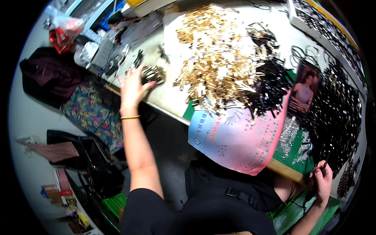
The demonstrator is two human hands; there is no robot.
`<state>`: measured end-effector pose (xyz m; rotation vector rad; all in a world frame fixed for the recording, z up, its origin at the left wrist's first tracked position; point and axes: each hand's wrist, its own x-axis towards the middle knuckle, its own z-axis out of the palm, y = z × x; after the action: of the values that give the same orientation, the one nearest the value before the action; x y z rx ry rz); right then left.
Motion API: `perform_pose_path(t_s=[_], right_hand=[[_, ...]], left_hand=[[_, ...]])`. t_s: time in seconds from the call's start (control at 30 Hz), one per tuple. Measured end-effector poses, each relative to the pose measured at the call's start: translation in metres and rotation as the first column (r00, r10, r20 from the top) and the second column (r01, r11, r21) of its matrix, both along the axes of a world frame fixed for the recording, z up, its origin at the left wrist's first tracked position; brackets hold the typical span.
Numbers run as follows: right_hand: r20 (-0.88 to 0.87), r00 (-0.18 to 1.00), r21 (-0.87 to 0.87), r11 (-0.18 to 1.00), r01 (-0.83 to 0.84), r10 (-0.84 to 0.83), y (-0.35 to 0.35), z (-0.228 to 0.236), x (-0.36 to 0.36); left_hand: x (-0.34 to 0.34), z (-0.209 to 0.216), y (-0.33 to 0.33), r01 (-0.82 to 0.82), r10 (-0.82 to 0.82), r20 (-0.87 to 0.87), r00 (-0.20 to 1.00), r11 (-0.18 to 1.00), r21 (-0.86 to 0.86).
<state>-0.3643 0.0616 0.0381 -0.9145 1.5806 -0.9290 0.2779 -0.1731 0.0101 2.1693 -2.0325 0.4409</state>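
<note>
My left hand [132,91], a gold-coloured band at its wrist, reaches over the table's left edge with its fingers spread. Just beyond its thumb lies a small bundle of black and gold loops [154,74]. At the lower right my right hand [323,181] has its fingers pressed together by the table edge. Something dark is at its fingertips, too small to name; thin black strands hang below it. Beside that hand spreads a large heap of shiny black strips [337,117]. Small silver pieces [289,133] lie on a green mat [288,154] nearby.
A big pile of gold strips [211,58] covers the table's middle, with black strips [274,80] alongside. A pink and blue printed sheet [239,137] hangs over the front edge. A phone [303,90] stands right of it. A white tray [313,23] fills the far right; clothes [92,107] hang left.
</note>
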Motion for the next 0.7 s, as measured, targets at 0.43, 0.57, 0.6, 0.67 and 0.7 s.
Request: perform_pose_path(t_s=[0.43, 0.57, 0.6, 0.67, 0.7], right_hand=[[0.498, 0.766, -0.245, 0.913, -0.327, 0.408, -0.033, -0.031, -0.011], [0.646, 0.666, -0.304, 0.926, -0.224, 0.373, -0.002, -0.048, -0.024], [0.639, 0.670, -0.347, 0.919, -0.187, 0.378, -0.003, -0.055, -0.017], [0.551, 0.757, -0.338, 0.923, -0.183, 0.352, 0.000, -0.052, -0.020], [0.527, 0.761, -0.355, 0.912, -0.207, 0.378, -0.007, -0.047, -0.013]], left_hand=[[-0.288, 0.171, 0.029, 0.581, -0.724, -0.559, 0.404, 0.675, -0.454], [-0.559, 0.176, 0.093, 0.927, -0.969, -0.218, -0.118, -0.029, -0.374], [-0.615, 0.173, 0.112, 0.928, -0.973, -0.119, -0.199, -0.149, -0.341], [-0.722, 0.145, 0.134, 0.947, -0.973, -0.075, -0.220, -0.194, -0.254], [-0.760, 0.136, 0.138, 0.951, -0.982, -0.015, -0.190, -0.180, -0.251]])
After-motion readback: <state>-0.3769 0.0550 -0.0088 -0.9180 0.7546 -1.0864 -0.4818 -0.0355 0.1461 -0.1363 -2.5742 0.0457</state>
